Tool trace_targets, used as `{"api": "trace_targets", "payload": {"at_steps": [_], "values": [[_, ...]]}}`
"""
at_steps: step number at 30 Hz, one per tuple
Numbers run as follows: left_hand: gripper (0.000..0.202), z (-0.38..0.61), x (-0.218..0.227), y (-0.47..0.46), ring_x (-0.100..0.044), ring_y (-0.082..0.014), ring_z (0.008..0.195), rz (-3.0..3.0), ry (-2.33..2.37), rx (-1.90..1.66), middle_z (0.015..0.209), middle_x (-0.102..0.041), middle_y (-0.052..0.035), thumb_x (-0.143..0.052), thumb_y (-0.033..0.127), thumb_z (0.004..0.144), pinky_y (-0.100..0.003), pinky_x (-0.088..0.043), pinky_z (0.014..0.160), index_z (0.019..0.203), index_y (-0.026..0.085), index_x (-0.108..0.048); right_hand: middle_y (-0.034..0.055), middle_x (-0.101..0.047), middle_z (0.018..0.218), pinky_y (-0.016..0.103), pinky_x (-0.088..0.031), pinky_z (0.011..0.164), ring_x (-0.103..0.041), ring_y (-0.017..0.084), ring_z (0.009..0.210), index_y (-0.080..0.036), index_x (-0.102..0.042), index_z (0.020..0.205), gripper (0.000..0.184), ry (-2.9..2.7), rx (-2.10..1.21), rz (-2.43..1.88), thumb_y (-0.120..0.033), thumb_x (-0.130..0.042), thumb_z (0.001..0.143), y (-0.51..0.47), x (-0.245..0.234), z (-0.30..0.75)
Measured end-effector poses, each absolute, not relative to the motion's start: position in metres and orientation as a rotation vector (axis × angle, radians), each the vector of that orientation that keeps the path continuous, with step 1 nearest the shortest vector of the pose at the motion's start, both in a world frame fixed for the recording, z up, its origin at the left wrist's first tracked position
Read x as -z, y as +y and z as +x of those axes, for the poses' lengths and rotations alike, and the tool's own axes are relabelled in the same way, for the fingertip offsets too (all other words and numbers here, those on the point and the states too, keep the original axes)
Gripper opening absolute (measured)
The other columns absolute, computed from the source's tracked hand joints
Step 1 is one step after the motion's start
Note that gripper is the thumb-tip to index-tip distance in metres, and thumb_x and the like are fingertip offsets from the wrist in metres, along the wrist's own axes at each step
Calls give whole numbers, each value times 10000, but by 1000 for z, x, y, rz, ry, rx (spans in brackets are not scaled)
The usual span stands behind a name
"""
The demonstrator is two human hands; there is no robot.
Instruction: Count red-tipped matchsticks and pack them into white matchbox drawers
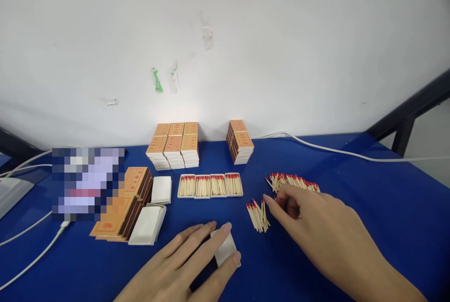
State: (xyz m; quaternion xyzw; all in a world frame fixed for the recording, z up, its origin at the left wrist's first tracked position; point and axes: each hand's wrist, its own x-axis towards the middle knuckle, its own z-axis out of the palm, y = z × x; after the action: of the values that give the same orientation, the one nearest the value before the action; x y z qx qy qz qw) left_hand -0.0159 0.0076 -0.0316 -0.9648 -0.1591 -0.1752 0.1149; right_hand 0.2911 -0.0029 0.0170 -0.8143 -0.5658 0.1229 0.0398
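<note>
My left hand (197, 260) lies over a white matchbox tray (225, 249), its fingers and thumb at the tray's edges. Part of the tray is hidden under the fingers. My right hand (309, 224) is curled at the matches, thumb and index finger drawn in between two groups. Its thumb tip meets a small bunch of red-headed matches (259, 217). Behind its knuckles spreads a larger pile of matches (291, 181), partly covered by the hand. Beyond both hands, a row of several filled matchbox trays (218, 185) stands side by side.
Stacked orange matchboxes (174, 145) stand by the wall, with a smaller stack (241, 141) to their right. Flat orange matchbox sleeves (119, 208) and white trays (146, 224) lie at left, near a blurred phone (87, 182). A white cable (326, 147) crosses the blue table (379, 199).
</note>
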Motion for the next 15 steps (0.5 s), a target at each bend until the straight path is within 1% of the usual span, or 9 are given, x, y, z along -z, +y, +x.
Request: {"api": "trace_targets", "payload": {"at_steps": [4,7,9,12,15], "values": [[508,-17,32,6,-634,-317,1552,-2826,-478,529,1701,-633,-132,-440,196,1224,-461,-625,1186,1690,277,-626,-4,-830,815,382,-366,638,-778,347,775,-341,-734,858,351,-1626,-183,-2631,-559,-594,1094,-2,-21,294],[502,-17,31,6,-633,-313,1553,-2823,-487,528,1703,-634,-125,-451,208,1226,-459,-618,1196,1690,283,-625,19,-836,820,386,-349,629,-793,378,799,-335,-760,868,312,-1650,-142,-2691,-549,-655,1070,-4,-21,300],[510,-17,30,7,-644,-312,1543,-2824,-482,506,1703,-636,-123,-421,192,1231,-456,-622,1190,1684,289,-633,12,-826,803,381,-357,623,-796,356,793,-330,-772,884,245,-1708,-219,-2645,-495,-694,1049,-4,-20,301],[519,-16,28,7,-659,-315,1529,-2815,-468,483,1695,-644,-124,-381,184,1239,-456,-632,1175,1670,291,-650,-16,-803,770,360,-391,604,-785,289,743,-329,-775,894,179,-1762,-383,-2505,-402,-689,1032,-4,-19,299],[502,-15,28,8,-661,-315,1528,-2808,-481,508,1679,-658,-126,-428,173,1229,-458,-630,1179,1656,289,-664,-24,-781,731,343,-397,590,-766,256,704,-322,-766,872,167,-1770,-409,-2436,-351,-675,1010,-5,-18,296]]}}
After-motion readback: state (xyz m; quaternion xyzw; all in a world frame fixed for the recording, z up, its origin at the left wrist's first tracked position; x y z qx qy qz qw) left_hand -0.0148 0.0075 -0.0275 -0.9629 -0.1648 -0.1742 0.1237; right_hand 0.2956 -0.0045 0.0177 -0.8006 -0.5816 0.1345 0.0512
